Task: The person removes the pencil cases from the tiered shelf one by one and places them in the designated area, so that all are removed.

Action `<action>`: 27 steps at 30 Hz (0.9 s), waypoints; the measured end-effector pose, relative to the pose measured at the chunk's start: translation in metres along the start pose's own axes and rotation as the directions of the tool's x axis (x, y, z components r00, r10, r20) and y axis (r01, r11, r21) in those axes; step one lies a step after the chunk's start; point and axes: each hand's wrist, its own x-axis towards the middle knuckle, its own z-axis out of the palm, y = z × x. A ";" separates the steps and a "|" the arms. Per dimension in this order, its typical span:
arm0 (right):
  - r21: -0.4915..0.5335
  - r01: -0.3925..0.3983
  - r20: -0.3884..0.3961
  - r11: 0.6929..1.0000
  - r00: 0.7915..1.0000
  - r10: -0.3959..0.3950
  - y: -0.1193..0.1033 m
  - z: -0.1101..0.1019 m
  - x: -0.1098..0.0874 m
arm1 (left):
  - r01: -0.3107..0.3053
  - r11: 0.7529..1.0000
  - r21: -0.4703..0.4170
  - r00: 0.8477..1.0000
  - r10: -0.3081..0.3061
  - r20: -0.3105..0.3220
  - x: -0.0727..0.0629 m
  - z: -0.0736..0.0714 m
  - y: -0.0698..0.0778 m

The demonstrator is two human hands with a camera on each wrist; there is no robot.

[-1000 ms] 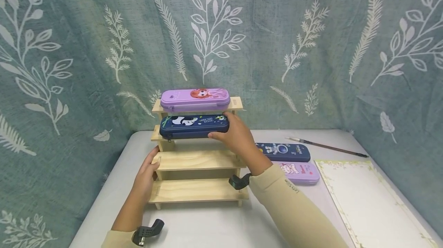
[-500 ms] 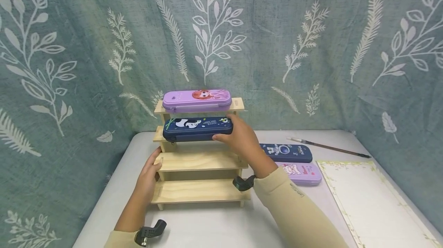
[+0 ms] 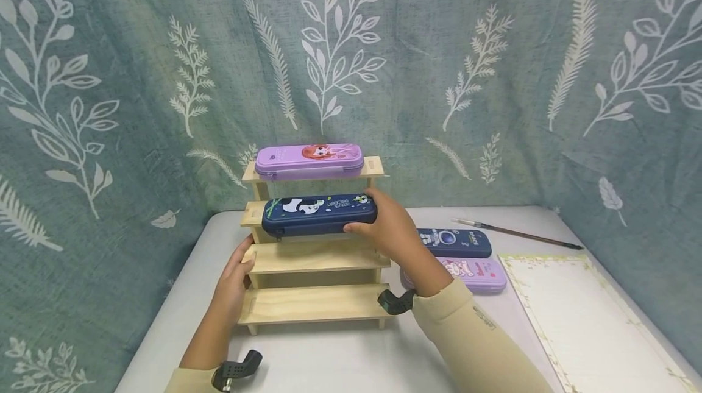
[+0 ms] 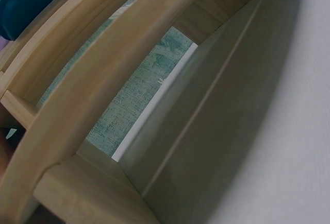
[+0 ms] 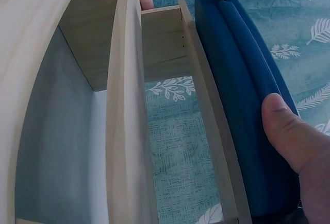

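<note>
My right hand [image 3: 395,231] grips the right end of a navy panda pencil case [image 3: 320,213], its thumb pressed along the front zip side. The case sits slightly askew at the second tier from the top of a wooden step rack [image 3: 318,304], its front covering that board's edge. Whether it touches the board, I cannot tell. In the right wrist view, the case [image 5: 242,105] lies beside a rack board, the thumb on its side. My left hand [image 3: 230,283] holds the rack's left side, thumb in front. A purple pencil case [image 3: 309,161] with a red-haired girl lies on the top tier.
Right of the rack lie a navy astronaut pencil case [image 3: 460,244] and a purple pencil case [image 3: 482,274], partly behind my right arm. A brush [image 3: 521,233] lies farther back. A floral-bordered sheet [image 3: 587,314] covers the right front. A patterned curtain [image 3: 406,76] hangs behind the table.
The navy panda case has come toward me and a little right with my right hand, farther over its tier's front edge. My left hand stays on the rack.
</note>
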 end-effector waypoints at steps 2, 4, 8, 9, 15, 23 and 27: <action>0.002 0.000 -0.006 1.000 1.000 0.000 0.002 -0.001 -0.003 | -0.003 1.000 -0.009 1.000 0.003 0.004 0.000 0.001 -0.001; 0.006 -0.001 -0.009 1.000 1.000 0.001 0.004 -0.002 -0.006 | 0.001 1.000 -0.005 1.000 -0.001 0.003 0.000 0.001 -0.001; 0.025 -0.010 -0.007 1.000 1.000 0.010 0.007 -0.004 -0.011 | 0.010 1.000 0.017 1.000 -0.010 -0.005 -0.001 0.000 -0.002; 0.034 -0.012 -0.006 0.999 1.000 0.012 0.008 -0.005 -0.012 | 0.009 1.000 0.023 1.000 -0.009 -0.006 -0.001 0.000 -0.002; 0.098 -0.027 -0.026 0.995 0.999 0.029 0.012 -0.004 -0.022 | 0.007 1.000 0.030 1.000 -0.007 -0.004 -0.001 0.000 -0.003; 0.124 -0.033 -0.063 0.992 0.997 0.041 0.016 -0.004 -0.036 | 0.011 1.000 0.016 1.000 -0.011 -0.003 0.001 -0.001 -0.001; 0.135 -0.044 -0.062 0.990 0.997 0.053 0.019 -0.006 -0.041 | -0.004 1.000 0.015 1.000 0.004 0.010 0.000 -0.003 -0.002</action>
